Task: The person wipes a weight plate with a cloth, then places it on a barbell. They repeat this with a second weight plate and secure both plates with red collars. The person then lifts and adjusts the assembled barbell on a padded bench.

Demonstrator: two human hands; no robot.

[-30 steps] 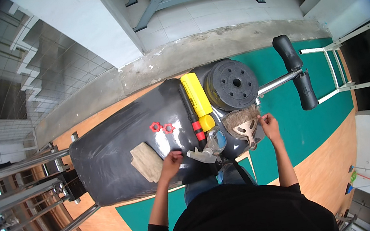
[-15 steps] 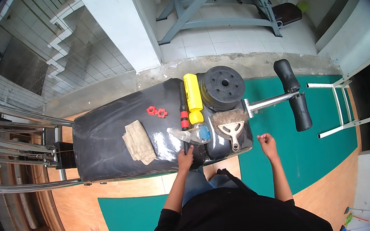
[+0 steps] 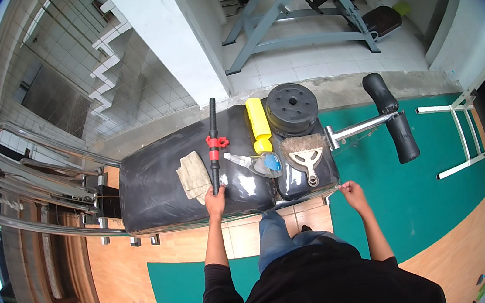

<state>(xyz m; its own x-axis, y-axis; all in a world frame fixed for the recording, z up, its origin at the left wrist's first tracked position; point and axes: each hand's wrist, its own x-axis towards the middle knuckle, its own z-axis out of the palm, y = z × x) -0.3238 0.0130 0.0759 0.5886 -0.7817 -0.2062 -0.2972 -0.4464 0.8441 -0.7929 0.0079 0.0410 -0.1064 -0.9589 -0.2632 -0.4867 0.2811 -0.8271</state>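
My left hand (image 3: pixel 215 203) is wrapped round the near end of a black dumbbell bar (image 3: pixel 212 118) with red bands, raised above the black padded bench (image 3: pixel 150 194). Behind the bar's middle show the red star-shaped collars (image 3: pixel 223 142), partly hidden by it. A folded beige cloth (image 3: pixel 193 173) lies left of the bar; a clear spray bottle (image 3: pixel 266 165) with a blue patch lies to its right. My right hand (image 3: pixel 353 195), fingers curled together, hangs at the bench's near right corner with nothing visible in it. A wide brush (image 3: pixel 306 161) is nearest to it.
A yellow bottle (image 3: pixel 259 122) and stacked black weight plates (image 3: pixel 292 108) occupy the bench's far right. A metal arm with black foam rollers (image 3: pixel 401 137) sticks out to the right. White metal frame (image 3: pixel 467 134) stands beyond, on green matting (image 3: pixel 381 225). Chrome rails (image 3: pixel 50 223) flank the left.
My left hand has lifted the dumbbell bar off the bench and carried it left, across the red collars. My right hand stays near the bench corner. The whole view has shifted slightly.
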